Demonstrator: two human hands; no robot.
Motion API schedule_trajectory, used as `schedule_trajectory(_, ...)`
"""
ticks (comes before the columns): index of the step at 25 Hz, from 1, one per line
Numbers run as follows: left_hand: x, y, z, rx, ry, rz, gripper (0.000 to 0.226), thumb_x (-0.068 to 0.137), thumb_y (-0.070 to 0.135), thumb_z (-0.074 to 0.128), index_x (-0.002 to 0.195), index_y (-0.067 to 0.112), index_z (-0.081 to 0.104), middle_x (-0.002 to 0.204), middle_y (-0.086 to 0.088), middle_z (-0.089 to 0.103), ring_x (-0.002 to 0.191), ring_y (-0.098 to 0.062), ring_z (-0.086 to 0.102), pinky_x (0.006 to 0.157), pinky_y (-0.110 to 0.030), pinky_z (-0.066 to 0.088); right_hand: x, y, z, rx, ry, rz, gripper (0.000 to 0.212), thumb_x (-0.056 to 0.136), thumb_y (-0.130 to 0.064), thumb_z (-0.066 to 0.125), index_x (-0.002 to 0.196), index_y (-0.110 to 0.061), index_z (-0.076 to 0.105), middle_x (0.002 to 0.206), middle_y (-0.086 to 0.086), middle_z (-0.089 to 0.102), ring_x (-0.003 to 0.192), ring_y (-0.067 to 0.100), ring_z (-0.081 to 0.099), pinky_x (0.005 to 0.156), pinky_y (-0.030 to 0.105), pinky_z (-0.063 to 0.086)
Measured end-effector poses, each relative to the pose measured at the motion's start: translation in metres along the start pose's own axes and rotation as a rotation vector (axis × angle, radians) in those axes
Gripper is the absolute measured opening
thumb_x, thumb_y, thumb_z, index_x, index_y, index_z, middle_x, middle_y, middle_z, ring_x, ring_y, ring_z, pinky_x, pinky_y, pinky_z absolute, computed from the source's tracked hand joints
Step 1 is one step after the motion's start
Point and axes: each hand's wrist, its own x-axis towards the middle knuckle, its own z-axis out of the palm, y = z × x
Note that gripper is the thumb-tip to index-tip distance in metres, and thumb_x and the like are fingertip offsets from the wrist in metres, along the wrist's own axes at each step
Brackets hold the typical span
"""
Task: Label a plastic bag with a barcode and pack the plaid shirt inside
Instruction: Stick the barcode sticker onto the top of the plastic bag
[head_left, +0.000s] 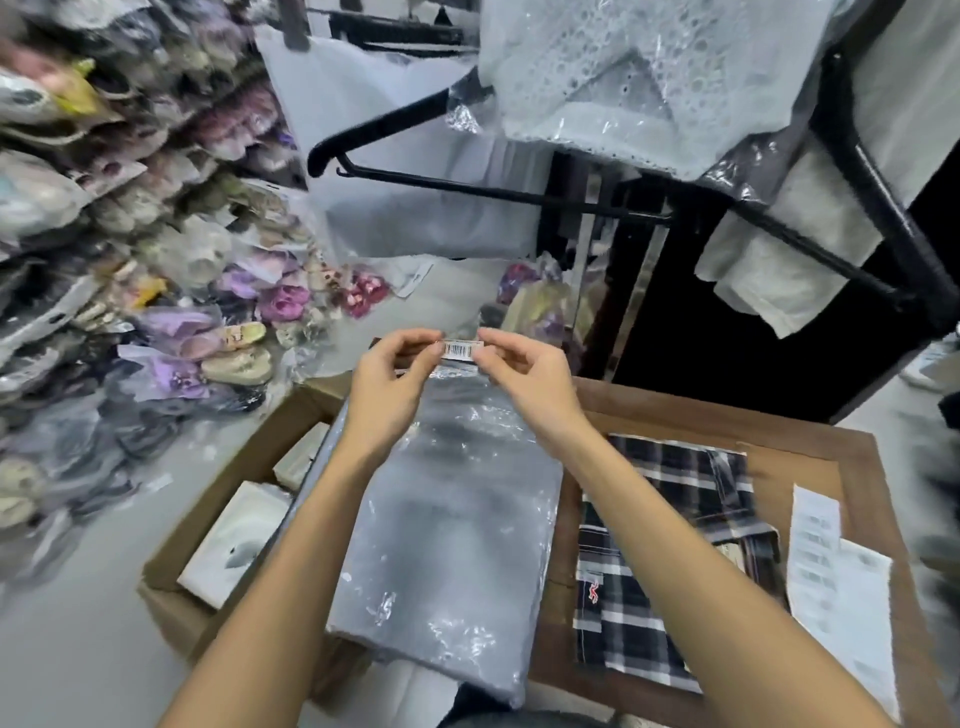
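A small white barcode label (460, 349) is pinched between my left hand (397, 371) and my right hand (524, 371), held above the far end of a stack of clear plastic bags (447, 545). The bags lie flat on the wooden table (852, 467), overhanging its left edge. The folded plaid shirt (660, 551), black, white and grey with a small red logo, rests on the table to the right of the bags, partly hidden by my right forearm.
White sheets of labels (841, 582) lie at the table's right side. An open cardboard box (234, 525) with white packets stands on the floor to the left. Bagged slippers (156, 291) fill the left. Black hangers (467, 182) and bagged garments hang overhead.
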Motion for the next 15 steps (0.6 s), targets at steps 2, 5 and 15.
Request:
schedule_trajectory(2,0.013,-0.009,-0.023,0.004,0.019,-0.003,0.014,0.097,0.019,0.068,0.11,0.021,0.072,0.099,0.005,0.074,0.09,-0.003,0.067,0.086,-0.023,0.054,0.011,0.003,0.028,0.035,0.003,0.029,0.04,0.09,-0.015,0.076,0.128,-0.006,0.067,0.095,-0.001,0.074,0.086,0.003,0.069,0.081,0.016,0.053)
schedule_trajectory(5,0.031,-0.024,-0.051,0.057,0.033,0.001,0.023,0.097,0.02,0.068,0.119,0.024,0.068,0.098,0.002,0.069,0.089,-0.004,0.064,0.08,-0.016,0.049,0.026,0.012,0.063,0.043,0.021,0.049,0.029,0.09,-0.01,0.076,0.117,-0.003,0.072,0.09,-0.001,0.074,0.078,-0.002,0.068,0.076,0.016,0.054)
schedule_trajectory(15,0.079,-0.059,-0.093,-0.034,0.056,0.003,0.028,0.093,0.013,0.071,0.116,0.026,0.061,0.091,0.004,0.067,0.088,-0.006,0.065,0.08,-0.016,0.049,0.069,0.031,0.116,0.055,0.045,0.114,0.012,0.09,-0.009,0.075,0.101,-0.011,0.077,0.088,-0.003,0.077,0.079,0.002,0.069,0.079,0.019,0.057)
